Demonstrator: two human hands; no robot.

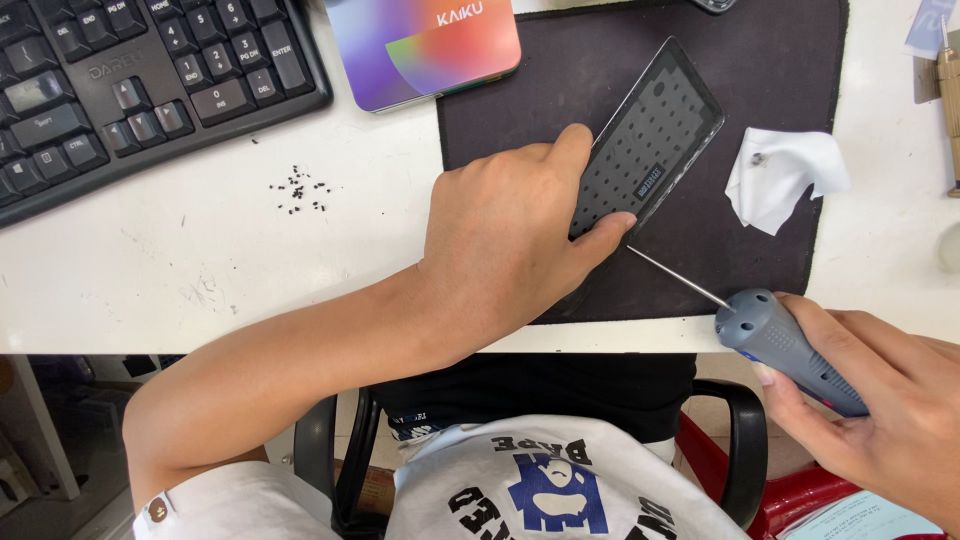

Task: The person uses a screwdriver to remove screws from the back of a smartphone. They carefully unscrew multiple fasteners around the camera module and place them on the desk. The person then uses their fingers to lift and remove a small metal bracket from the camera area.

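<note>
My left hand [510, 235] grips the near end of a flat black perforated panel [648, 140], shaped like a phone part, holding it tilted on a dark work mat [780, 60]. My right hand [880, 400] holds a grey-blue electric screwdriver [785, 345]. Its thin metal bit [680, 277] points up-left, with the tip close to the panel's near edge, beside my left fingertips.
A crumpled white wipe [785, 175] lies on the mat at right. Several tiny black screws [298, 190] are scattered on the white table [200, 260]. A black keyboard [130, 80] sits at far left, a colourful box [425, 45] behind the mat, and a brass-coloured tool [950, 100] at the right edge.
</note>
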